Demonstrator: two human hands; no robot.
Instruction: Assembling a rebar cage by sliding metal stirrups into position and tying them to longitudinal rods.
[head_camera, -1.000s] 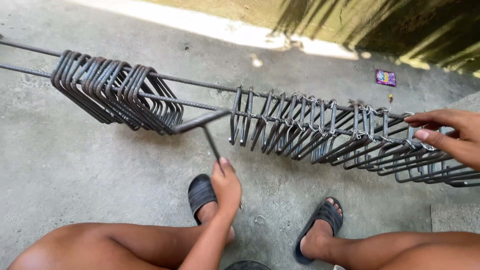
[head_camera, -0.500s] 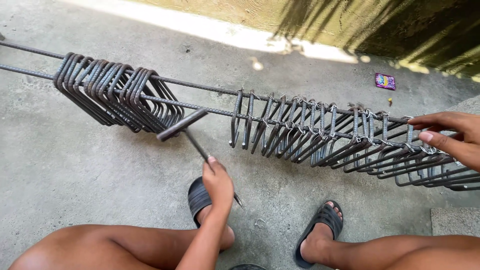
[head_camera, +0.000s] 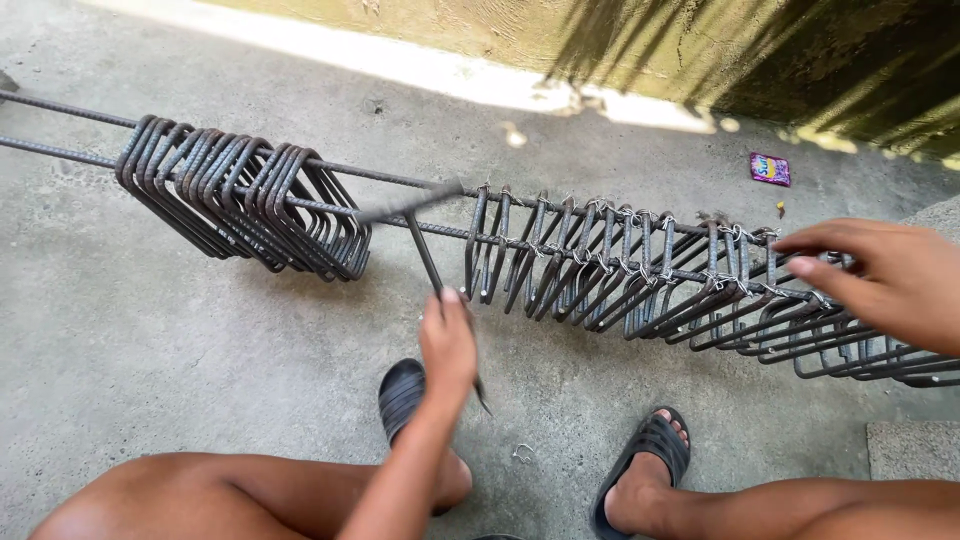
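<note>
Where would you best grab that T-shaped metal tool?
By the lower end of its long shaft, from the near side, as the left hand grips it. The T-shaped tool has its crossbar up at the long bars, so the shaft is free.

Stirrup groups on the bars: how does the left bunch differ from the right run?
The left bunch sits packed tight, loops touching; the right run is spread along the bars. Wire ties show atop the right run; none show on the left bunch. The right hand rests on the right run; the left hand, holding a T-shaped tool, touches neither. Both are dark bent steel loops.
</note>
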